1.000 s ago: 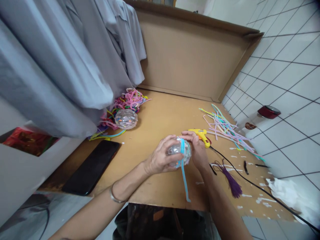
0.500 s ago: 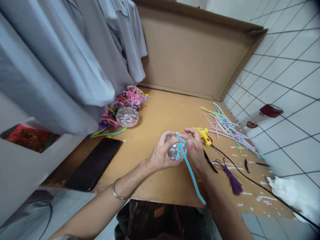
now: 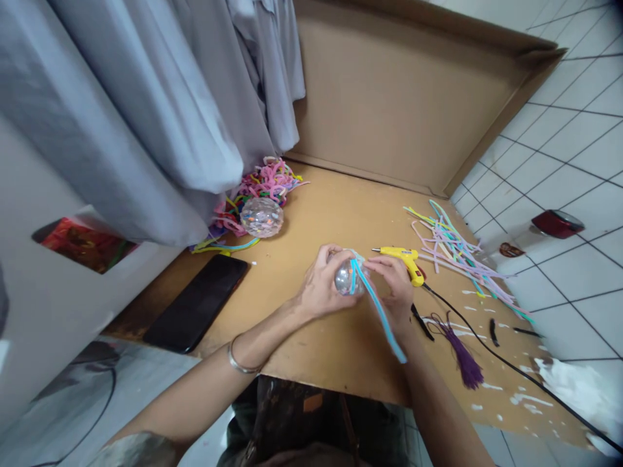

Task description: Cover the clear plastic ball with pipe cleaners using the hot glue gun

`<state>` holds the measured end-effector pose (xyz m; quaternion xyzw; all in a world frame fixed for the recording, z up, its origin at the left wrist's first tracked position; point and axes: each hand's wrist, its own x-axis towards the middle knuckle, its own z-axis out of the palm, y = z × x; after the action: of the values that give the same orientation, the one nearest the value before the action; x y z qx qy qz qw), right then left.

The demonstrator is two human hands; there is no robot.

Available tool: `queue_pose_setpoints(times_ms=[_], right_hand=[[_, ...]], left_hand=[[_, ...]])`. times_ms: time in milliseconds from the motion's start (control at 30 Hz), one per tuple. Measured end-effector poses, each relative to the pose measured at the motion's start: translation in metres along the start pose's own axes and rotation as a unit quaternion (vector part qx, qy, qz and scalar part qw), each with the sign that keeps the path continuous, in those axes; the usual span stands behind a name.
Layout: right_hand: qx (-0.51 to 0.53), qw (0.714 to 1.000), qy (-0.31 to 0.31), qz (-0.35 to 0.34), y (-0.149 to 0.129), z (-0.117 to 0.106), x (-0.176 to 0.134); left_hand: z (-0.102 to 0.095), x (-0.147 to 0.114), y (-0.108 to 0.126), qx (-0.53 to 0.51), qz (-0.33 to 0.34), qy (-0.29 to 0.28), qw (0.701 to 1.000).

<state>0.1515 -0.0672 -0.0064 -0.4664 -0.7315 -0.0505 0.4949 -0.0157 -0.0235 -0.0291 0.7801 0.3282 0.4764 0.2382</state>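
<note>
A clear faceted ball (image 3: 343, 280) with small coloured bits in it is in both hands above the table's front part. My left hand (image 3: 318, 285) wraps round its left side, thumb across the front. A light-blue pipe cleaner (image 3: 382, 318) is bent at the top of the ball; its short end lies on the front and its long end trails down to the right, over my right wrist. My right hand (image 3: 393, 288) has curled fingers against the ball's right side, near the bend. The right fingertips are partly hidden.
A yellow glue gun (image 3: 403, 259) with a black cord lies right of the hands. Behind it are loose pipe cleaners (image 3: 452, 243); nearer, a purple tassel (image 3: 464, 360). At left sit another clear ball (image 3: 261, 217), a pipe-cleaner pile (image 3: 272, 178) and a black phone (image 3: 197, 303). Cardboard (image 3: 379, 97) stands behind.
The view has turned slightly left, so things appear further right. My right index finger has drawn back from the ball's top toward its right side. My left hand keeps its hold.
</note>
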Motion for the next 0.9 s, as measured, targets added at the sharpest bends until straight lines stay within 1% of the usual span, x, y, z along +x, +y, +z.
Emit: queue_pose_setpoints(times_ms=[133, 300, 367, 467, 567, 633, 733, 800, 900], right_hand=[[-0.059, 0.997, 0.011, -0.053, -0.0031, 0.0038, -0.0014], [-0.091, 0.992, 0.049, -0.077, 0.0, 0.0095, -0.0035], [-0.087, 0.992, 0.045, -0.076, 0.0017, 0.0099, -0.0047], [-0.077, 0.995, 0.021, -0.064, 0.0015, 0.0084, -0.006], [-0.065, 0.995, 0.004, -0.07, -0.0022, 0.0063, -0.0062], [-0.053, 0.996, 0.005, -0.074, -0.0051, 0.0054, -0.0059], [-0.043, 0.998, 0.01, -0.051, -0.0065, 0.0058, -0.0059], [-0.043, 0.998, 0.023, -0.035, -0.0047, 0.0071, -0.0064], [-0.048, 0.997, 0.041, -0.041, -0.0016, 0.0097, -0.0064]], left_hand=[[0.0007, -0.0002, 0.0001, 0.027, -0.001, 0.017, 0.999], [0.002, -0.0007, -0.0016, 0.051, -0.008, 0.011, 0.999], [0.0019, -0.0006, -0.0018, 0.052, -0.011, 0.01, 0.999], [0.001, -0.0005, -0.0012, 0.051, -0.007, 0.007, 0.999], [-0.0002, -0.0005, -0.0008, 0.066, 0.001, -0.009, 0.998], [-0.0008, -0.0004, -0.0015, 0.075, 0.008, -0.021, 0.997], [-0.001, 0.0004, -0.0042, 0.076, 0.021, -0.026, 0.997], [-0.0009, 0.0013, -0.0061, 0.071, 0.028, -0.024, 0.997], [-0.0008, 0.0024, -0.0077, 0.066, 0.029, -0.023, 0.997]])
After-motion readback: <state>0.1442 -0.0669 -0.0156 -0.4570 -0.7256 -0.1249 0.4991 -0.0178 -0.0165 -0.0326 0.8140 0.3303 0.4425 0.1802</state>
